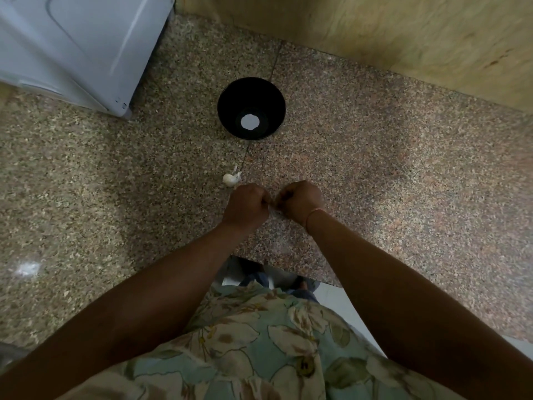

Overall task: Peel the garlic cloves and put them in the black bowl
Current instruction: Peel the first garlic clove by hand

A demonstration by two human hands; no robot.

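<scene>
The left hand [247, 204] and the right hand [300, 199] meet knuckle to knuckle over the middle of the speckled granite tabletop [115, 183]. The fingers of both are curled inward, pinching a garlic clove [271, 208] between them. Only a sliver of its pale surface shows in the gap, so whether its skin is on or off cannot be told. A thin orange band [313, 212] circles the right wrist. Just beyond the left hand's knuckles, almost touching them, a loose garlic clove [230, 179] lies on the tabletop with a scrap of white papery skin [237, 172] sticking up at its far side. Farther back, well apart from the hands, the black bowl [230, 111] stands upright along a seam between the stone slabs. A round white patch [250, 122] shows at its bottom, and what that patch is cannot be made out. A white appliance [72, 47] sits on the far left corner of the tabletop, and a yellowish veined wall panel [375, 33] runs behind at the right. A floral shirt [259, 342] fills the near edge between the two bare forearms.
</scene>
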